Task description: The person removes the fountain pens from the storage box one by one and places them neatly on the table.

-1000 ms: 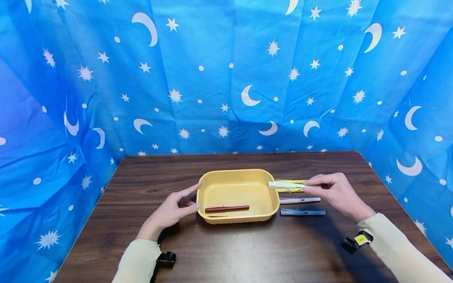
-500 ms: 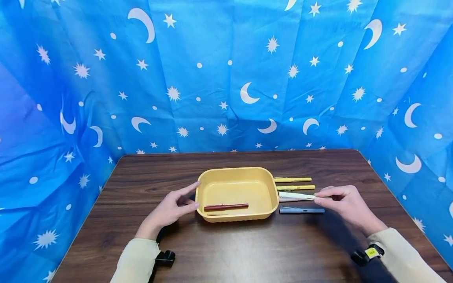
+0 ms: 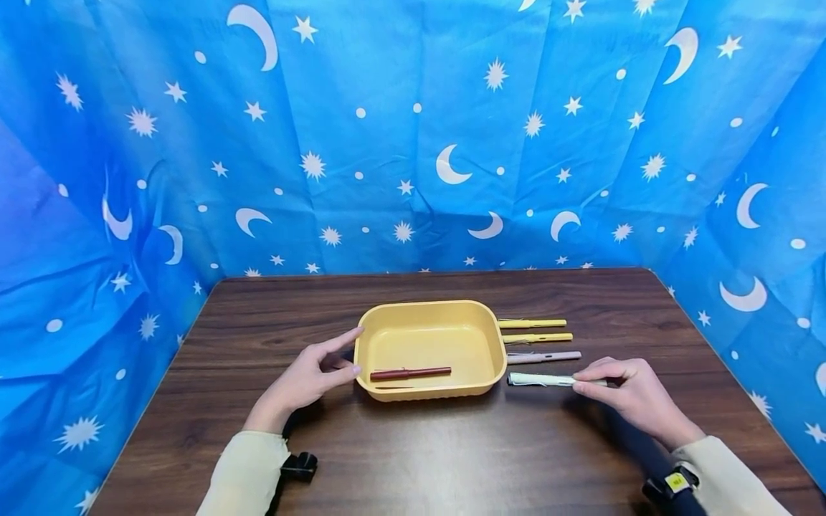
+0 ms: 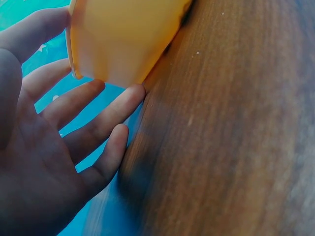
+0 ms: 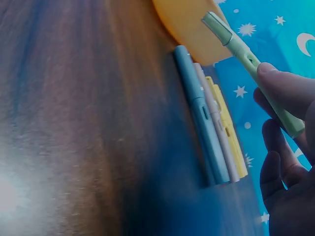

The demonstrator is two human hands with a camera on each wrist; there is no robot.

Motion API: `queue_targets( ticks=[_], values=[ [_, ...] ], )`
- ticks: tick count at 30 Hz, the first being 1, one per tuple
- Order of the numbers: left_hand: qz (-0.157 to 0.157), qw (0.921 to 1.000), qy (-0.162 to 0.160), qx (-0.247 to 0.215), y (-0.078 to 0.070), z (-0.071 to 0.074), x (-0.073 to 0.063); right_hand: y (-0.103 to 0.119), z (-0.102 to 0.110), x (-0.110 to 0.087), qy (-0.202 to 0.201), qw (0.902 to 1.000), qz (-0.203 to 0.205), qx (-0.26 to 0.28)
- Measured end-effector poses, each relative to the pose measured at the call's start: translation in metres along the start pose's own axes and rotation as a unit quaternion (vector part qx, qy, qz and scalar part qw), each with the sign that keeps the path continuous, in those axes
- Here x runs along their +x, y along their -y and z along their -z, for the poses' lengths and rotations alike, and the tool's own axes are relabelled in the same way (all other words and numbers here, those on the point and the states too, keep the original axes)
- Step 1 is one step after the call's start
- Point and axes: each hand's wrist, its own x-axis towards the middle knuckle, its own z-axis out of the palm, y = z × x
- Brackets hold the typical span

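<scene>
In the head view, my right hand [image 3: 635, 398] pinches a pale green pen [image 3: 542, 380] near one end between thumb and fingers. It is held level above a blue pen [image 5: 199, 108], which it hides in that view; the right wrist view shows the blue pen lying on the table below. My left hand [image 3: 303, 380] touches the left side of a yellow tray [image 3: 429, 344] with extended fingers, thumb and index fingertip at its rim. Inside the tray, near its front wall, lies a dark red pen [image 3: 411, 373].
Two yellow pens [image 3: 538, 337] and a pale pinkish pen [image 3: 555, 356] lie in a row on the brown wooden table [image 3: 413, 459], right of the tray. A blue cloth [image 3: 413, 143] with moons and stars hangs around the table's back and sides.
My right hand has carried the pale green pen toward the front, from over the yellow pens, past the pinkish one, to over the blue pen. The left hand stays at the tray.
</scene>
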Motion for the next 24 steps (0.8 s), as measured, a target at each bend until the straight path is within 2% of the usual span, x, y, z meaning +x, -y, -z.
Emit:
queue_targets(
  ticks=[15, 24],
  values=[
    [0.007, 0.9999, -0.004, 0.006, -0.002, 0.002, 0.001, -0.009, -0.008, -0.003, 0.02, 0.9992, 0.018, -0.03],
    [0.011, 0.9999, -0.002, 0.008, -0.001, 0.0, 0.001, -0.013, -0.008, -0.008, 0.03, 0.9973, 0.001, -0.067]
  ],
)
